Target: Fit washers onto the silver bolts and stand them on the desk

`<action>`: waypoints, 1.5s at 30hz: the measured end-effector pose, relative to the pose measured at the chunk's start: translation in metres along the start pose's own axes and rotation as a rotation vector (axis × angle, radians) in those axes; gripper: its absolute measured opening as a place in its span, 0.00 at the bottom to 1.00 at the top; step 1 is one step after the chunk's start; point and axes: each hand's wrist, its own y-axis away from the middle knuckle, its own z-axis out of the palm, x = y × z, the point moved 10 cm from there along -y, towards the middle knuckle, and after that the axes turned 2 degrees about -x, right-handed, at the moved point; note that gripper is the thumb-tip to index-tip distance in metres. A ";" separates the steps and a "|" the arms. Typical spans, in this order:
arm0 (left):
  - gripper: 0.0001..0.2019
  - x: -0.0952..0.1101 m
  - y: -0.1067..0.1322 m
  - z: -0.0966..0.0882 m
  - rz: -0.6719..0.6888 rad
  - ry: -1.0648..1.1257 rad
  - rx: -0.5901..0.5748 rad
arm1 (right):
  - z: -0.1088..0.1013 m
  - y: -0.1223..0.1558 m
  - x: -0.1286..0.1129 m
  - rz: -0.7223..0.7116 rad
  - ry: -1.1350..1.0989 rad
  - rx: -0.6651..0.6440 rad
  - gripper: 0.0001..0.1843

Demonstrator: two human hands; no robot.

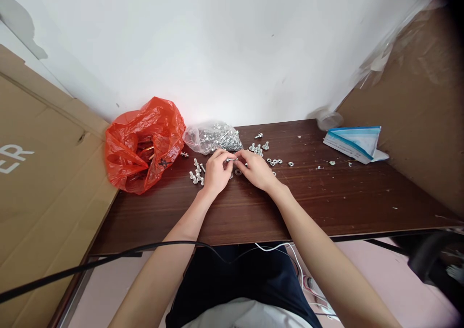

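- The left hand (214,172) and right hand (255,169) are meeting over the far middle of the table (326,207), fingertips facing each other.
- Both hands are pinching one small bolt (230,160) between thumb and forefinger; the other fingers are curling loosely under. The bolt is sitting just above the tabletop, between the two hands.
- A washer (238,172) is lying on the wood directly below the fingertips.
- Loose bolts (196,173) are lying just left of the left hand; nuts (275,162) are lying just right of the right hand.
- A clear bag (212,137) of hardware is lying just behind the hands; a red bag (145,144) is sitting at the left edge.
- Risk: the bolt is tiny and held only at the fingertips, so a slip would likely be dropping it among the loose pieces, where it is hard to single out.
- Risk: a forearm sweeping sideways could be scattering the loose bolts or nuts toward the table edge.
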 end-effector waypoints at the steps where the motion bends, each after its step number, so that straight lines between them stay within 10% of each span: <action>1: 0.10 0.000 0.000 0.000 -0.001 -0.003 -0.002 | 0.000 0.000 0.000 -0.002 0.000 0.000 0.10; 45: 0.10 -0.009 0.001 0.017 -0.119 -0.053 -0.174 | 0.007 0.001 -0.002 -0.034 0.150 -0.084 0.08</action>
